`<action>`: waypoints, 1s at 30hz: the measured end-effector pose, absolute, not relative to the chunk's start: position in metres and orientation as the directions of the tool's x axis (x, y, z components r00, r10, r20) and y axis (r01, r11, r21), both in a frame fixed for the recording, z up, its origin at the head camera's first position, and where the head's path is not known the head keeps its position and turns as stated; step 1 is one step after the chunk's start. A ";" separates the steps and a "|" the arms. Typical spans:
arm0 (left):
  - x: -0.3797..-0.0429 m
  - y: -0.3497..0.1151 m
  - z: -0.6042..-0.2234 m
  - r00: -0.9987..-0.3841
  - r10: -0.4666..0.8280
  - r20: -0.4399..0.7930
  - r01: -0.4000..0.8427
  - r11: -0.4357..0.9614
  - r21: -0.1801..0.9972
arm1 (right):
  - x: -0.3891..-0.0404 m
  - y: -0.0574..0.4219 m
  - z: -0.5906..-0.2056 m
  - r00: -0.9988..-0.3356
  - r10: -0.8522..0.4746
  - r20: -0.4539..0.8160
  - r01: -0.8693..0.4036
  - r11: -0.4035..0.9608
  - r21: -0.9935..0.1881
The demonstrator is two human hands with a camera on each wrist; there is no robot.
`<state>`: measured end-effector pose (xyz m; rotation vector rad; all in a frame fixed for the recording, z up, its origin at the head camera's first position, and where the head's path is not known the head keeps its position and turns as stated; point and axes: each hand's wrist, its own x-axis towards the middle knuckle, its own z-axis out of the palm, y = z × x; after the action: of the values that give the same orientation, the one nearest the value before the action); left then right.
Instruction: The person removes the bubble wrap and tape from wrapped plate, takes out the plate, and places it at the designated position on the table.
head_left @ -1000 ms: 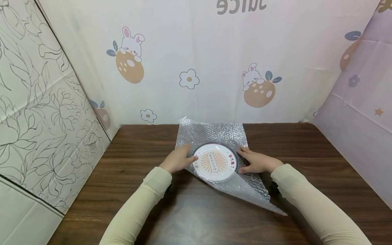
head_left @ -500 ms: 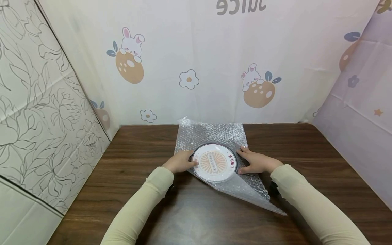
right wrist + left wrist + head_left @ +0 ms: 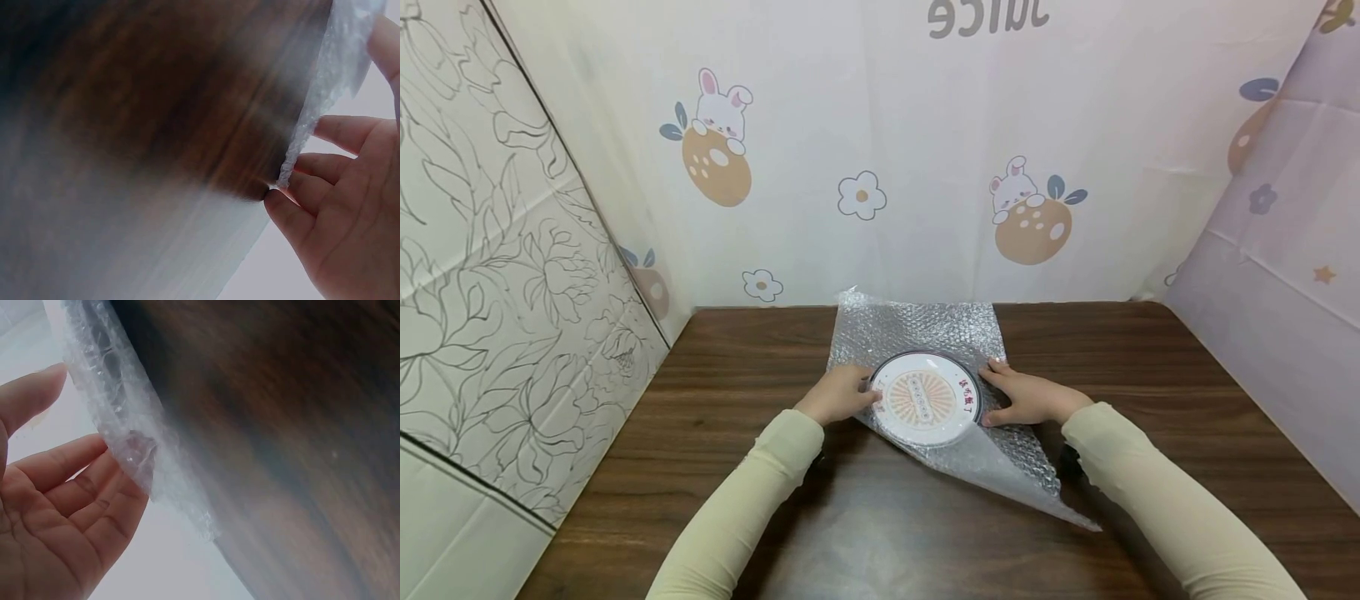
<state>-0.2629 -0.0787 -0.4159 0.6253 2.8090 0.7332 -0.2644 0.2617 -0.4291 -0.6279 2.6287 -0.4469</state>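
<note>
White and round, the plate [image 3: 925, 398] lies between your left hand [image 3: 840, 394], spread at its rim, and your spread right hand [image 3: 1032, 395].

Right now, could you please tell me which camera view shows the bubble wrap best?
The head view: it shows most of the bubble wrap, extending past the plate on its far side. The left wrist view shows only a strip by the left hand; the right wrist view, a blurry strip by the right hand.
</note>
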 end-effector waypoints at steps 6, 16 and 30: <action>-0.261 -0.082 -0.413 -0.894 0.446 -0.040 0.364 0.777 0.513 | -0.264 0.261 -0.430 -0.817 -0.489 -0.305 -0.360 0.847 -0.391; -0.259 -0.089 -0.410 -0.886 0.463 0.027 0.409 0.752 0.516 | -0.261 0.262 -0.430 -0.817 -0.493 -0.300 -0.361 0.842 -0.401; -0.251 -0.100 -0.400 -0.897 0.434 0.084 0.402 0.724 0.561 | -0.265 0.262 -0.428 -0.817 -0.493 -0.300 -0.369 0.846 -0.385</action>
<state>-0.2513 -0.0997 -0.4004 0.6958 2.8672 0.9135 -0.2646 0.2618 -0.4285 -0.6413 2.6307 -0.4386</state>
